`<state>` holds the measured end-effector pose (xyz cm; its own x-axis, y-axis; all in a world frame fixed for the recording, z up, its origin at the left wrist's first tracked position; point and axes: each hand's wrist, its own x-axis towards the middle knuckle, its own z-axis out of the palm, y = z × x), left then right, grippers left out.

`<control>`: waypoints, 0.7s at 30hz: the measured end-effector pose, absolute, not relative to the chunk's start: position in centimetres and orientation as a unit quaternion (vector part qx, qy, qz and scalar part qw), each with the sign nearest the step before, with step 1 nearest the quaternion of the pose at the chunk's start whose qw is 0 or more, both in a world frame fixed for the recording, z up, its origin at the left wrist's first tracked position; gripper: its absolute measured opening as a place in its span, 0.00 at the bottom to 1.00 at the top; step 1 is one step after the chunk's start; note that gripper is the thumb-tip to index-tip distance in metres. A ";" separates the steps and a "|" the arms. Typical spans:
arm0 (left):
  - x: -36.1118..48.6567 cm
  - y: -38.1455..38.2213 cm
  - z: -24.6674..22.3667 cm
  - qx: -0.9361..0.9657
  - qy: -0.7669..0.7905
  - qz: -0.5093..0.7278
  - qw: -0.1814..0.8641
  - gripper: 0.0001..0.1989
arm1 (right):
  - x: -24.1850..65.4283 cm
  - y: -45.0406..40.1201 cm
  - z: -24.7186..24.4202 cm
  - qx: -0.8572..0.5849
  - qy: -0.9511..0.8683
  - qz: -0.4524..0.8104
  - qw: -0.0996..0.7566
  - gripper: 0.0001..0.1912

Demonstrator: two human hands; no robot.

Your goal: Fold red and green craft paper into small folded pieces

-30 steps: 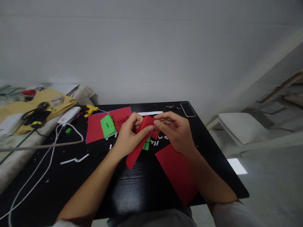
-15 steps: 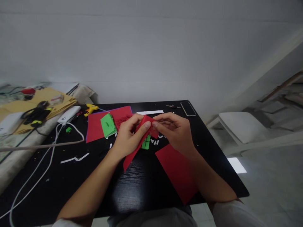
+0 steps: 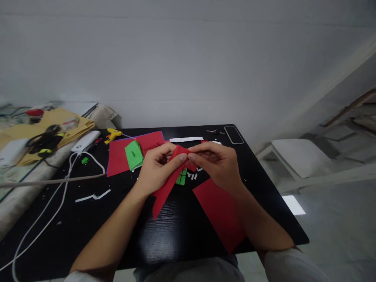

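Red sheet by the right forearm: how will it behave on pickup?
The red sheet looks thin, so probably light and floppy. It lies flat on the glossy black table, so it may slide before an edge lifts.

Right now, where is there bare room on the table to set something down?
Bare tabletop shows between the left forearm and the loose red sheet, and between the right forearm and the table's right edge. Crowded: by the glue gun, green stack and white scraps.

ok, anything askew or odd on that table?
Mostly stray scraps: a kinked white strip lies loose on the left of the black table, and a green scrap sits inside the white cable's loop, away from the green stack. No spill visible.
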<state>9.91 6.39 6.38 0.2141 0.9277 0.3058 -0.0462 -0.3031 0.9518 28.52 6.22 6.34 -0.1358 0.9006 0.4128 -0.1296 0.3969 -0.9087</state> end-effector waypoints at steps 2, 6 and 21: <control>9.8 6.3 6.5 0.611 0.355 0.510 0.491 0.12 | 28.6 6.3 6.2 -0.321 -0.617 0.435 0.572 0.07; 9.4 6.4 6.4 0.607 0.350 0.498 0.511 0.12 | 28.9 6.4 6.1 -0.312 -0.650 0.397 0.568 0.06; 8.8 6.7 6.7 0.590 0.336 0.469 0.566 0.11 | 29.3 6.9 6.3 -0.267 -0.706 0.357 0.550 0.07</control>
